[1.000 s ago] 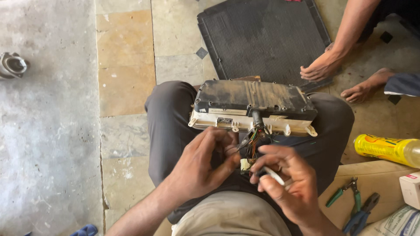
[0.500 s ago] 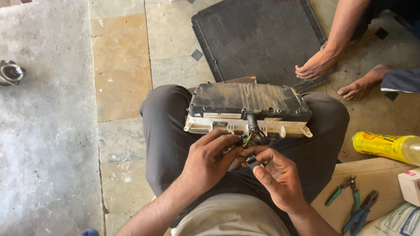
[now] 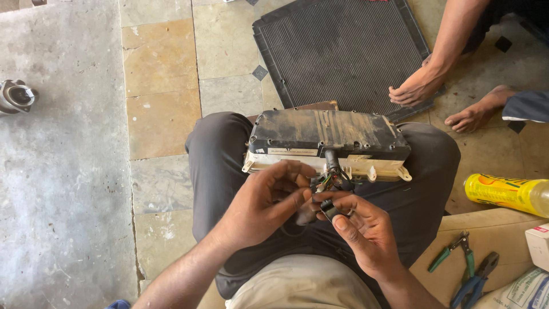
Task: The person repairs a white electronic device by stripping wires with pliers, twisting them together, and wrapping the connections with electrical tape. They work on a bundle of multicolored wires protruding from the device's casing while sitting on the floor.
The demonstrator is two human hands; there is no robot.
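Observation:
A dusty black and cream electronic unit [image 3: 329, 140] rests across my knees, with a black cable and coloured wires [image 3: 330, 174] hanging from its near edge. My left hand [image 3: 266, 200] pinches the wire bundle just below the unit. My right hand [image 3: 363, 229] holds a small black connector [image 3: 330, 209] between thumb and fingers, touching my left fingertips.
A dark finned radiator panel [image 3: 343, 48] lies on the tiled floor ahead; another person's hand [image 3: 414, 88] and bare foot [image 3: 474, 117] rest at its right edge. A yellow bottle [image 3: 506, 193], green pliers [image 3: 454, 254] and blue pliers [image 3: 477, 277] lie on cardboard at right. A metal part [image 3: 16, 96] sits far left.
My hands have drawn together below the unit, and my right hand now pinches the black connector at my left fingertips. The view shifted slightly.

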